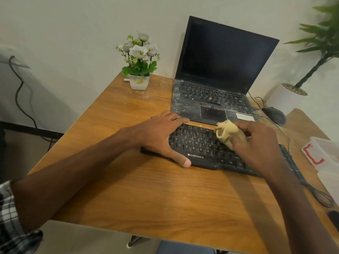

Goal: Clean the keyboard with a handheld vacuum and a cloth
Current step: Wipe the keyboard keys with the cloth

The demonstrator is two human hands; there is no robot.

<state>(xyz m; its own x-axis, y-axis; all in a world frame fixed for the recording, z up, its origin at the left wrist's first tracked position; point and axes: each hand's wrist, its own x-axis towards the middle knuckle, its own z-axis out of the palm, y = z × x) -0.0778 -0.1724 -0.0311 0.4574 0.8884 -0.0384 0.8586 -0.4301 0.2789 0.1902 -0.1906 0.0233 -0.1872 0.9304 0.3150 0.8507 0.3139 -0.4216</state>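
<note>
Desk (146, 195), keyboard (198, 143) near laptop (211, 96) edge, cloth (227, 134) gripped

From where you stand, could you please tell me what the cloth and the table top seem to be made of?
The cloth: soft yellowish fabric, matte, since it bunches into folds. The table top: wood or wood-look laminate, low sheen, going by its grain streaks.

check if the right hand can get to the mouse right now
Probably yes: the mouse lies just beyond the right hand with nothing standing between, though that hand is gripping the cloth.
</note>
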